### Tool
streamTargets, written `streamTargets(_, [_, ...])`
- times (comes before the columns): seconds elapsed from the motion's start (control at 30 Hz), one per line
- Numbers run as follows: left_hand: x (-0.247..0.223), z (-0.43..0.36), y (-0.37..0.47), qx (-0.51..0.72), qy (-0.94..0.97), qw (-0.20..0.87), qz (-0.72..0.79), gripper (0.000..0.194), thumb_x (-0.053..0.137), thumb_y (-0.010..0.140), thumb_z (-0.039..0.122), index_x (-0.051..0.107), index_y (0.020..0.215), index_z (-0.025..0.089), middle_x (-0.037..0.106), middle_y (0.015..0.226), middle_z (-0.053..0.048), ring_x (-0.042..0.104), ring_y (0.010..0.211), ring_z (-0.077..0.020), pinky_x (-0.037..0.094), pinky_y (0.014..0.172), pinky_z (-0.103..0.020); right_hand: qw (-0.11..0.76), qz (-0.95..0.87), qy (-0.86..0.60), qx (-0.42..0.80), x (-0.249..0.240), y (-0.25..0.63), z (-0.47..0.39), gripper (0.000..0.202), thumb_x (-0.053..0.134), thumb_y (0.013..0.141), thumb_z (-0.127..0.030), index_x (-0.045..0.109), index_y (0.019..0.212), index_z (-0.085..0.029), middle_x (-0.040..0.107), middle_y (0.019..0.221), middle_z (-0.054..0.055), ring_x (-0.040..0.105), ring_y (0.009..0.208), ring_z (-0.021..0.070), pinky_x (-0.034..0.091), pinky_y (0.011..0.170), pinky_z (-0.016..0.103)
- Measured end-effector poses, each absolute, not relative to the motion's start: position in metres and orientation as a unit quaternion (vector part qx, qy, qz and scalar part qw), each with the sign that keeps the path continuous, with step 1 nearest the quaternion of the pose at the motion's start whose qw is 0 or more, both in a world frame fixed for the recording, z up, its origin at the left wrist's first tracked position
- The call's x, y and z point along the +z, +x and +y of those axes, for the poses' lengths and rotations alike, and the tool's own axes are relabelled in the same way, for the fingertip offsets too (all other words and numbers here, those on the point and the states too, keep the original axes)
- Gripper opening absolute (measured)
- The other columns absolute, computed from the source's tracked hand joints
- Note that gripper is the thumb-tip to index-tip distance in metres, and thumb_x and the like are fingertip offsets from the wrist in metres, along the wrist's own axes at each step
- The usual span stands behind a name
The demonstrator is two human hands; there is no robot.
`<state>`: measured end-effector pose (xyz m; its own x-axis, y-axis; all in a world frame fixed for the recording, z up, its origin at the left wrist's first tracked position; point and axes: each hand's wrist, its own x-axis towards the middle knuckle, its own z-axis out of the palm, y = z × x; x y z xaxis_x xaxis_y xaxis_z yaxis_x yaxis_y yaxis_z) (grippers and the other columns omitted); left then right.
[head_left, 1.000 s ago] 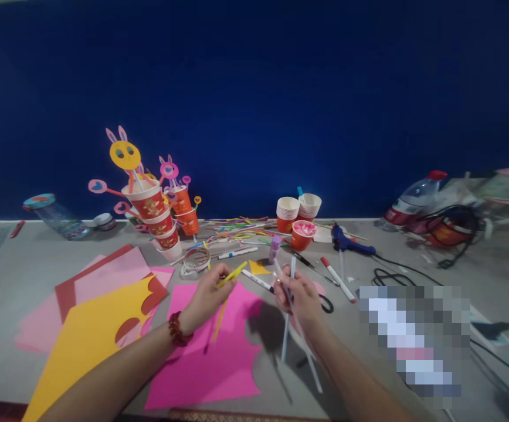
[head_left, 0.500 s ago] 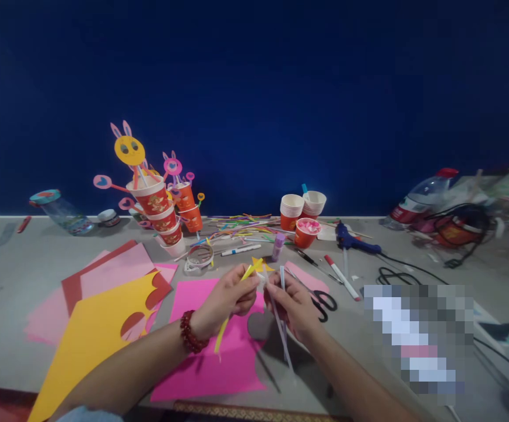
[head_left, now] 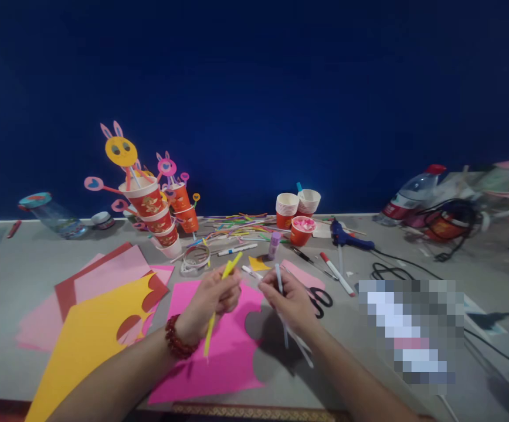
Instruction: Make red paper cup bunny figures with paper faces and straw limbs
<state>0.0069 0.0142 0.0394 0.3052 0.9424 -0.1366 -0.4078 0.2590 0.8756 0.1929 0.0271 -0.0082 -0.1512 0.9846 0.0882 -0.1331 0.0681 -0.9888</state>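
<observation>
My left hand (head_left: 219,291) is closed around yellow straws (head_left: 209,335), which slant through the fist with their ends above and below it. Just to its right, my right hand (head_left: 287,299) pinches pale whitish straws (head_left: 278,274); their lower ends splay out beneath the palm. A white stick-like piece (head_left: 251,272) shows by the right fingertips; whether they hold it I cannot tell. Both hands are above the bright pink sheet (head_left: 193,375) and its right edge, which has round cut-outs. Black-handled scissors (head_left: 322,302) lie beside the right hand.
Decorated paper-cup figures (head_left: 146,199) stand at the back left, near coloured sheets (head_left: 82,328). Behind the hands are a pile of thin coloured sticks (head_left: 237,225), a glue stick (head_left: 274,246) and paper cups (head_left: 286,214). A corded blue glue gun (head_left: 346,237) lies at right.
My hands have drawn apart; the left has moved left with the yellow straws. The pale straws' lower ends have swung right. The whole view has shifted slightly.
</observation>
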Motion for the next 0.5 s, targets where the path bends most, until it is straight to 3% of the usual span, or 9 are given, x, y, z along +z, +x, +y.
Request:
streamTargets(0.1, [0.048, 0.017, -0.006, 0.527, 0.374, 0.67, 0.366, 0.033, 0.076, 0.084, 0.035, 0.048, 0.079, 0.019, 0.028, 0.052, 0.014, 0.018, 0.04, -0.0016, 0.014, 0.041, -0.018, 0.508, -0.548, -0.452, 0.487, -0.006, 0.2, 0.037, 0.03, 0.073, 0.082, -0.048, 0.06, 0.075, -0.022, 0.052, 0.06, -0.005, 0.043, 0.053, 0.0126, 0.034, 0.052, 0.025])
streamTargets(0.3, [0.048, 0.014, -0.015, 0.482, 0.408, 0.662, 0.404, 0.037, 0.078, 0.081, 0.041, 0.048, 0.077, 0.02, 0.032, 0.049, 0.014, 0.023, 0.038, -0.0018, 0.017, 0.04, -0.017, 0.296, -0.742, -0.494, 0.343, -0.008, 0.212, 0.044, 0.02, 0.076, 0.078, -0.033, 0.064, 0.066, -0.022, 0.063, 0.06, 0.0, 0.05, 0.056, 0.0164, 0.031, 0.055, 0.027])
streamTargets(0.4, [0.046, 0.008, -0.01, 0.476, 0.415, 0.65, 0.422, 0.039, 0.079, 0.078, 0.045, 0.05, 0.078, 0.02, 0.033, 0.049, 0.013, 0.023, 0.039, -0.0023, 0.018, 0.041, -0.018, 0.334, -0.75, -0.477, 0.315, 0.001, 0.207, 0.035, 0.016, 0.072, 0.083, -0.035, 0.069, 0.074, -0.023, 0.069, 0.076, 0.004, 0.055, 0.067, 0.019, 0.036, 0.061, 0.029])
streamTargets(0.5, [0.044, 0.003, -0.005, 0.469, 0.434, 0.636, 0.432, 0.039, 0.078, 0.078, 0.047, 0.051, 0.079, 0.019, 0.035, 0.05, 0.013, 0.024, 0.041, -0.0027, 0.019, 0.042, -0.018, 0.403, -0.689, -0.45, 0.401, 0.018, 0.196, 0.023, 0.019, 0.068, 0.086, -0.041, 0.07, 0.086, -0.023, 0.068, 0.078, 0.002, 0.054, 0.064, 0.0174, 0.039, 0.059, 0.028])
